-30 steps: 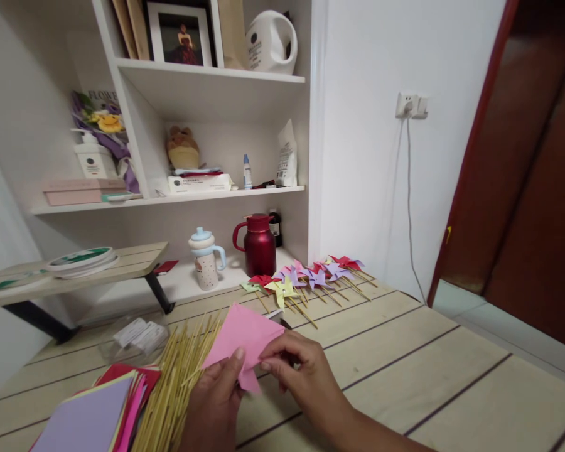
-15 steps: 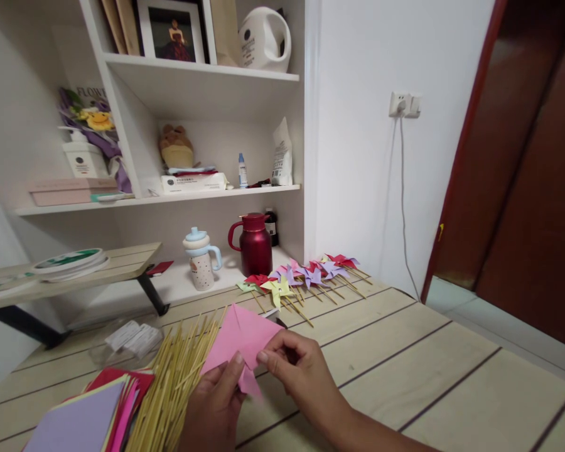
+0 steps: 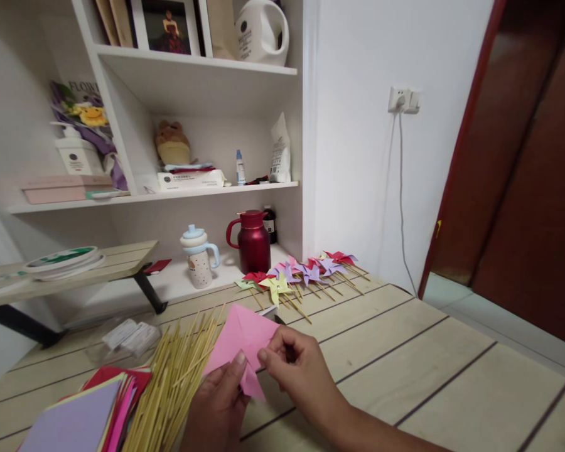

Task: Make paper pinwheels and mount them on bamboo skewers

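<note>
Your left hand (image 3: 220, 398) and right hand (image 3: 306, 370) pinch a stickless pink paper sheet (image 3: 239, 333). Finished colourful paper pinwheels (image 3: 309, 274) lie at its one o'clock, unused thin wooden sticks (image 3: 167, 383) at nine.

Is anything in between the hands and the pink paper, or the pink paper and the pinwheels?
Nothing visible is between the hands and paper: the left hand and right hand hold the pink paper. Toward the pinwheels, something silvery and dark peeks out behind the paper, too hidden to name.
</note>
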`<state>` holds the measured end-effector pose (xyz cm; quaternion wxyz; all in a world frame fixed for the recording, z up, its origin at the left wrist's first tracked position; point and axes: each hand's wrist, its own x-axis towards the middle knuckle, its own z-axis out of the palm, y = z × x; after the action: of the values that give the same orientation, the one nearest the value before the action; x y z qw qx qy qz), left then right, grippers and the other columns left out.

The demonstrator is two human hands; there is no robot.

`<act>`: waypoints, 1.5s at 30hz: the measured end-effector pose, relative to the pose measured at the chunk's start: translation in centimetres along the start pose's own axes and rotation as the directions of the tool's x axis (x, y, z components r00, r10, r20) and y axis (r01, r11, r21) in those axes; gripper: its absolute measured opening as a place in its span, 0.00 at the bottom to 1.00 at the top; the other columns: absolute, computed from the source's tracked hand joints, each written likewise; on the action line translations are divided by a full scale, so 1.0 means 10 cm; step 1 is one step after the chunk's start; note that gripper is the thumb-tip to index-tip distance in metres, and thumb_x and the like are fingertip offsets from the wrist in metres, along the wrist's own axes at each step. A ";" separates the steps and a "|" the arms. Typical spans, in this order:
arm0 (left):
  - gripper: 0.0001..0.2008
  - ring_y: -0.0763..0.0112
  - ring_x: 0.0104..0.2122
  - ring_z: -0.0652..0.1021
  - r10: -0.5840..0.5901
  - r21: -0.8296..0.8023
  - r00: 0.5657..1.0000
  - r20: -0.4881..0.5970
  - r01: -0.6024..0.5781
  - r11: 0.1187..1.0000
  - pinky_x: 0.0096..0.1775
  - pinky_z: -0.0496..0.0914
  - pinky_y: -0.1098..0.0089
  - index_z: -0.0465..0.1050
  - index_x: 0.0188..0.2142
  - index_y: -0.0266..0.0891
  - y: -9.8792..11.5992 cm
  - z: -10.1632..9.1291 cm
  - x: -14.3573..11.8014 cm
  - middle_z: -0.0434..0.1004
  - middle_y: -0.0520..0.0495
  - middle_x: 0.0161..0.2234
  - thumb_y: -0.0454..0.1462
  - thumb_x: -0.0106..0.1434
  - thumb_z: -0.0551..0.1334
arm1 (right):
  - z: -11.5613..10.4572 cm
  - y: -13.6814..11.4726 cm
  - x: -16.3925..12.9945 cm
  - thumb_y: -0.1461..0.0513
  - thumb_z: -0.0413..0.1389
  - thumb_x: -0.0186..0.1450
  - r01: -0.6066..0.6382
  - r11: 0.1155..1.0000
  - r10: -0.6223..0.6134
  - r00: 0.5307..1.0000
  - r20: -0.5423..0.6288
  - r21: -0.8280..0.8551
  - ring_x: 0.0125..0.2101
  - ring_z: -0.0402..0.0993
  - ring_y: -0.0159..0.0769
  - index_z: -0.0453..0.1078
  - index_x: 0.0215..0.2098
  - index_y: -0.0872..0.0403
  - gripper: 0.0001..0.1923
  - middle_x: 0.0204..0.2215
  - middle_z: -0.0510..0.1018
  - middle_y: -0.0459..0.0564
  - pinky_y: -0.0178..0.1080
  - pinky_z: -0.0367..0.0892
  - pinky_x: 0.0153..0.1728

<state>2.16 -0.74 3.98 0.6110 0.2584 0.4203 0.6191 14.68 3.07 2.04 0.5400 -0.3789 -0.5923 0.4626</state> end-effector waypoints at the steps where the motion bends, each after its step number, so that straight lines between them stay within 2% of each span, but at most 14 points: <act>1: 0.12 0.70 0.21 0.74 0.003 -0.022 1.000 -0.001 -0.003 1.000 0.28 0.71 0.70 0.76 0.21 0.38 -0.04 -0.01 0.03 0.76 0.50 0.19 0.38 0.40 0.76 | 0.00 0.00 0.00 0.60 0.60 0.57 0.004 1.000 -0.004 1.000 0.000 0.002 0.19 0.56 0.27 0.61 0.20 0.53 0.13 0.17 0.61 0.38 0.32 0.52 0.21; 6: 0.13 0.74 0.20 0.73 -0.024 -0.063 1.000 -0.003 0.024 0.998 0.28 0.70 0.72 0.79 0.26 0.35 -0.13 -0.07 0.10 0.78 0.51 0.21 0.34 0.39 0.76 | -0.01 0.00 -0.01 0.60 0.60 0.56 0.007 1.000 -0.007 1.000 0.000 0.011 0.19 0.57 0.28 0.61 0.20 0.53 0.12 0.17 0.62 0.39 0.33 0.53 0.22; 12: 0.11 0.67 0.26 0.79 -0.041 -0.097 0.999 0.024 0.043 0.994 0.32 0.73 0.70 0.79 0.27 0.36 -0.13 -0.07 0.08 0.80 0.49 0.24 0.36 0.44 0.75 | -0.01 0.01 0.00 0.60 0.60 0.56 0.011 1.000 -0.011 1.000 -0.004 0.006 0.19 0.57 0.28 0.61 0.20 0.53 0.12 0.17 0.62 0.39 0.33 0.53 0.21; 18: 0.12 0.73 0.22 0.76 -0.080 -0.133 0.997 -0.017 0.077 0.988 0.30 0.74 0.72 0.78 0.25 0.36 -0.10 -0.06 0.06 0.79 0.50 0.23 0.33 0.41 0.77 | -0.01 0.02 0.00 0.60 0.59 0.56 0.015 1.000 -0.015 1.000 -0.007 -0.006 0.19 0.57 0.28 0.60 0.20 0.52 0.12 0.17 0.61 0.39 0.33 0.52 0.21; 24: 0.13 0.70 0.25 0.78 -0.055 -0.092 0.998 -0.036 0.051 0.994 0.30 0.74 0.71 0.78 0.28 0.38 -0.12 -0.07 0.05 0.81 0.50 0.26 0.35 0.41 0.76 | 0.00 -0.01 -0.01 0.62 0.57 0.55 0.030 0.997 -0.031 0.999 -0.010 -0.070 0.21 0.55 0.28 0.59 0.20 0.53 0.11 0.17 0.60 0.39 0.33 0.52 0.23; 26: 0.12 0.68 0.26 0.78 -0.019 -0.018 0.999 -0.031 0.018 1.000 0.30 0.73 0.70 0.78 0.28 0.39 -0.13 -0.08 0.06 0.81 0.50 0.27 0.37 0.42 0.75 | 0.01 -0.02 -0.01 0.62 0.57 0.55 0.033 0.997 -0.033 0.999 -0.003 -0.075 0.21 0.55 0.28 0.60 0.20 0.53 0.11 0.17 0.60 0.39 0.33 0.52 0.24; 28: 0.10 0.65 0.27 0.78 0.070 0.147 0.997 -0.021 -0.066 0.987 0.30 0.73 0.68 0.78 0.27 0.40 -0.12 -0.10 0.06 0.81 0.48 0.27 0.41 0.46 0.73 | 0.01 -0.03 -0.02 0.63 0.57 0.55 0.033 0.997 -0.033 0.999 0.005 -0.075 0.21 0.55 0.28 0.60 0.20 0.53 0.10 0.17 0.60 0.39 0.33 0.52 0.24; 31: 0.10 0.62 0.27 0.78 0.190 0.374 0.982 0.013 -0.181 0.909 0.32 0.72 0.66 0.78 0.24 0.40 -0.03 -0.13 0.04 0.79 0.45 0.25 0.45 0.50 0.69 | 0.00 -0.03 -0.02 0.62 0.58 0.56 0.035 0.997 -0.033 0.999 0.028 -0.070 0.21 0.55 0.28 0.61 0.20 0.54 0.10 0.18 0.61 0.39 0.33 0.52 0.23; 34: 0.09 0.60 0.29 0.76 0.267 0.478 0.963 0.017 -0.243 0.844 0.37 0.71 0.65 0.81 0.25 0.41 0.12 -0.13 -0.02 0.80 0.45 0.26 0.40 0.43 0.71 | -0.05 -0.05 0.00 0.60 0.58 0.58 0.067 0.995 -0.065 0.998 0.022 -0.071 0.22 0.55 0.29 0.68 0.26 0.55 0.07 0.19 0.61 0.39 0.33 0.52 0.24; 37: 0.08 0.58 0.31 0.76 0.318 0.581 0.948 -0.028 -0.243 0.776 0.38 0.71 0.64 0.81 0.23 0.44 0.28 -0.06 -0.10 0.82 0.46 0.26 0.38 0.38 0.71 | -0.14 -0.08 0.06 0.57 0.57 0.62 0.122 0.989 -0.127 0.991 -0.052 -0.080 0.23 0.57 0.31 0.72 0.37 0.53 0.09 0.21 0.60 0.39 0.33 0.54 0.25; 39: 0.05 0.56 0.32 0.78 0.315 0.614 0.944 -0.097 -0.192 0.765 0.39 0.72 0.64 0.80 0.20 0.45 0.34 0.02 -0.13 0.82 0.47 0.26 0.39 0.38 0.70 | -0.20 -0.09 0.10 0.56 0.57 0.63 0.153 0.985 -0.161 0.980 -0.116 -0.073 0.27 0.62 0.33 0.71 0.43 0.51 0.12 0.25 0.65 0.41 0.34 0.59 0.29; 41: 0.07 0.55 0.33 0.79 0.288 0.594 0.943 -0.165 -0.138 0.792 0.39 0.72 0.64 0.79 0.19 0.45 0.34 0.06 -0.14 0.82 0.47 0.25 0.43 0.38 0.71 | -0.26 -0.11 0.14 0.55 0.58 0.63 0.185 0.980 -0.194 0.971 -0.138 -0.071 0.38 0.68 0.37 0.70 0.48 0.49 0.16 0.37 0.71 0.46 0.38 0.64 0.39; 43: 0.12 0.55 0.32 0.79 0.269 0.554 0.942 -0.200 -0.118 0.824 0.37 0.73 0.64 0.79 0.20 0.43 0.28 0.05 -0.10 0.82 0.47 0.24 0.47 0.38 0.72 | -0.29 -0.14 0.17 0.54 0.59 0.62 0.192 0.979 -0.198 0.976 -0.092 -0.067 0.49 0.67 0.42 0.70 0.52 0.47 0.20 0.51 0.70 0.50 0.42 0.62 0.50; 45: 0.16 0.57 0.31 0.79 0.283 0.537 0.937 -0.205 -0.134 0.833 0.36 0.72 0.65 0.80 0.22 0.41 0.19 0.01 -0.04 0.82 0.47 0.25 0.50 0.40 0.72 | -0.31 -0.17 0.18 0.53 0.62 0.60 0.149 0.988 -0.148 0.989 0.009 -0.035 0.54 0.65 0.44 0.71 0.53 0.46 0.23 0.56 0.68 0.50 0.45 0.59 0.54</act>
<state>1.29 -0.92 5.74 0.3826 0.3680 0.6204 0.5773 17.62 4.76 4.15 0.5643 -0.3418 -0.6287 0.4117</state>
